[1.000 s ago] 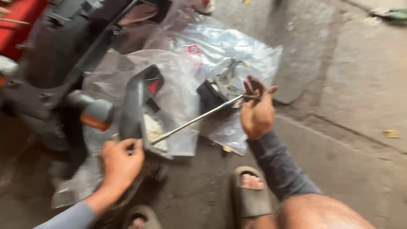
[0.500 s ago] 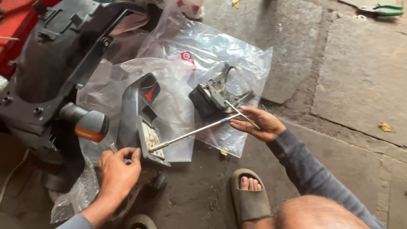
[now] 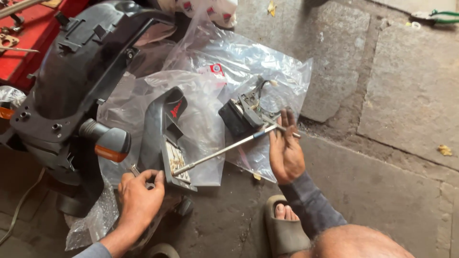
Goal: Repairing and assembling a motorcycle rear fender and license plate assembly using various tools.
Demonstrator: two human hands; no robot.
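Observation:
My right hand (image 3: 286, 152) grips the handle end of a long metal screwdriver (image 3: 222, 151) whose tip rests on the small tan parts inside a grey plastic panel (image 3: 162, 138) with a red mark. My left hand (image 3: 138, 193) is closed around a small metal tool at the panel's lower left corner. A black part with wires (image 3: 246, 112) lies on a clear plastic bag (image 3: 239, 62) just above my right hand.
A large black motorcycle body cover (image 3: 81, 76) with an orange turn signal (image 3: 110, 145) fills the left. A red toolbox (image 3: 24, 38) is top left. My sandalled foot (image 3: 283, 224) rests on stone paving. Green-handled pliers (image 3: 437, 16) lie top right.
My right hand has dropped lower and turned palm-down on the screwdriver handle. My left hand has stayed at the panel's lower corner. The view has shifted closer.

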